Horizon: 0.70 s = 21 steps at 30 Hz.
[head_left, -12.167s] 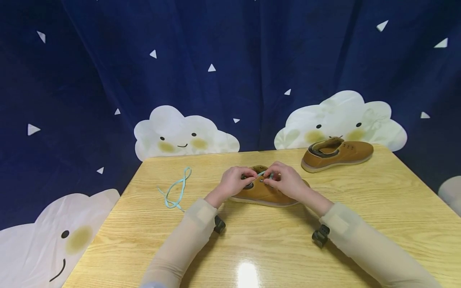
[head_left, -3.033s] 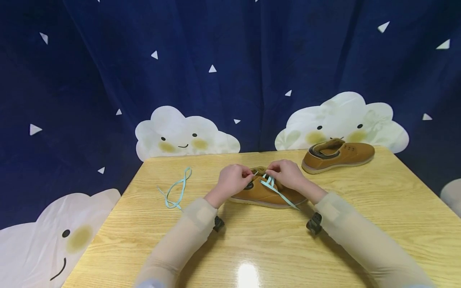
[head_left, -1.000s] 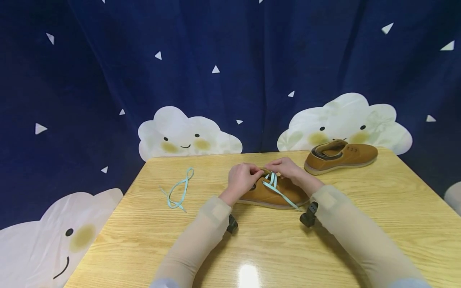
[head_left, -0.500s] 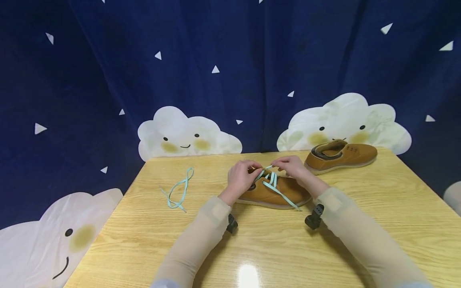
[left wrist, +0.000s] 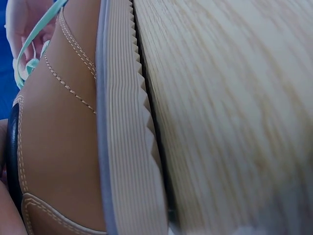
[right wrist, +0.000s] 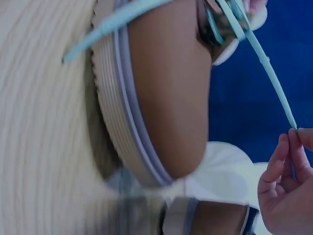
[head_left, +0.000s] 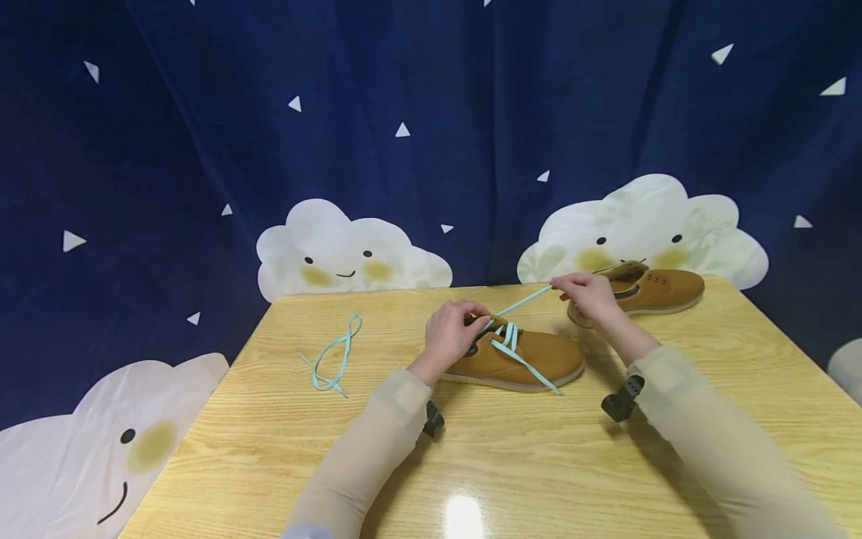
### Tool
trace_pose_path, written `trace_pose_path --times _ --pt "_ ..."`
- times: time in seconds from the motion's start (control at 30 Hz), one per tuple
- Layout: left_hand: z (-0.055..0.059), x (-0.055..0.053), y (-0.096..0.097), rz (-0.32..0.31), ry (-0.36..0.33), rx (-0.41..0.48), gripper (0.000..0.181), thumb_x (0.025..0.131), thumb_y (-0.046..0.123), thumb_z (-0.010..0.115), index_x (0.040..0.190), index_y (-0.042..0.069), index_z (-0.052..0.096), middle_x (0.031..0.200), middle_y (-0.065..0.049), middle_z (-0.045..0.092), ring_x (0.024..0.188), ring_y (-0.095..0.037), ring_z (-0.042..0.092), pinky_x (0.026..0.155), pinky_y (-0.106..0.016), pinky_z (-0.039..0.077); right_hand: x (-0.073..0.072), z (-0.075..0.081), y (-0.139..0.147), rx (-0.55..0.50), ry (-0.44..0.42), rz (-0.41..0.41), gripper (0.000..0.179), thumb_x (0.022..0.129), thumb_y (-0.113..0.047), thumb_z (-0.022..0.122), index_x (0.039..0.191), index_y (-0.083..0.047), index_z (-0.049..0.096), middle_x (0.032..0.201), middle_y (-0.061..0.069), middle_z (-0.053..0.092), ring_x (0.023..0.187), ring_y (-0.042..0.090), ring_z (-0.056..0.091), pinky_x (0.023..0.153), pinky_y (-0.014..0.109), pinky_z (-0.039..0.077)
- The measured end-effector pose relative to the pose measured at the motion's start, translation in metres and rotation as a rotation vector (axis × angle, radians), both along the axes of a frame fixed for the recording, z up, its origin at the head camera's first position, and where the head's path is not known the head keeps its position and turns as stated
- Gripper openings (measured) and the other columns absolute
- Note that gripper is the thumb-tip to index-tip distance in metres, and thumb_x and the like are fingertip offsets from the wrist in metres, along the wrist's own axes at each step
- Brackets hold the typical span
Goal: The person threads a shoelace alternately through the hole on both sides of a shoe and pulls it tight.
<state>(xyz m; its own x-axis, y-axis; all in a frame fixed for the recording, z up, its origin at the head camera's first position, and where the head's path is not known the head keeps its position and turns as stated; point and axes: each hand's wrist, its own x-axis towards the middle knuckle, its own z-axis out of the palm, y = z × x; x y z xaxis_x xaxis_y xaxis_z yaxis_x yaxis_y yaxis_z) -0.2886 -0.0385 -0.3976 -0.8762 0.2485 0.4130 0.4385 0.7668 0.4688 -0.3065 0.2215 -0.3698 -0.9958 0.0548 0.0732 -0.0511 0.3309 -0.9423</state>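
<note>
A brown leather shoe [head_left: 532,355] lies on the table, toe to the right, with a light-blue shoelace [head_left: 525,302] partly laced through it. At the shoe's opening, the left hand [head_left: 450,338] grips the upper edge near the tongue; its fingertips are partly hidden. The right hand [head_left: 592,298] pinches one lace end between thumb and fingers, the lace stretched taut up from the eyelets. That pinch also shows in the right wrist view, where the hand [right wrist: 288,191] holds the lace [right wrist: 274,81]. The other lace end [head_left: 535,374] hangs over the shoe's near side onto the table.
A second brown shoe [head_left: 667,290], with no lace in its eyelets, stands at the back right, partly behind the right hand. A loose light-blue shoelace [head_left: 343,358] lies looped at the left of the wooden table [head_left: 512,457]. A dark blue curtain [head_left: 417,165] hangs behind.
Over the last second the right hand has moved right and up from the eyelets, drawing the lace out straight. The left hand stays at the shoe. Lace crossings, earlier hidden by the hands, now show.
</note>
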Motion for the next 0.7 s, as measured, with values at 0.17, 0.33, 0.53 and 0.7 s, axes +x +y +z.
trace_pose_path --times 0.17,0.33,0.53,0.7 --pt "0.000 0.000 0.001 0.006 0.007 -0.004 0.010 0.090 0.034 0.071 0.095 0.027 0.076 0.093 0.013 0.070 0.081 -0.010 0.057 0.065 -0.027 0.042 0.005 0.009 0.021 0.007 0.027 -0.058 0.047 0.097 -0.030 0.061 0.119 0.011 0.061 0.072 -0.015 0.060 0.070 0.003 0.056 0.056 0.022 0.046" --pt "0.000 0.000 0.001 0.011 0.013 -0.008 0.010 0.090 0.034 0.071 0.094 0.027 0.076 0.092 0.013 0.070 0.081 -0.010 0.058 0.064 -0.027 0.042 0.009 0.015 0.038 0.000 0.063 -0.122 0.044 0.097 -0.031 0.060 0.116 0.009 0.061 0.081 -0.017 0.059 0.070 0.000 0.056 0.058 0.022 0.046" --pt "0.000 0.000 0.001 0.015 0.008 -0.025 0.011 0.090 0.035 0.070 0.095 0.026 0.075 0.092 0.012 0.070 0.080 -0.010 0.057 0.064 -0.028 0.042 0.014 0.018 0.054 -0.014 0.081 -0.167 0.028 0.096 -0.032 0.061 0.102 -0.005 0.066 0.083 -0.018 0.056 0.069 -0.002 0.056 0.057 0.021 0.046" --pt "0.000 0.001 0.003 0.011 0.002 -0.032 0.011 0.091 0.035 0.069 0.094 0.026 0.075 0.093 0.012 0.070 0.082 -0.011 0.057 0.065 -0.028 0.042 0.018 0.019 0.060 -0.068 0.096 -0.214 0.016 0.097 -0.028 0.060 0.089 -0.017 0.068 0.065 -0.018 0.058 0.064 0.002 0.051 0.054 0.019 0.043"
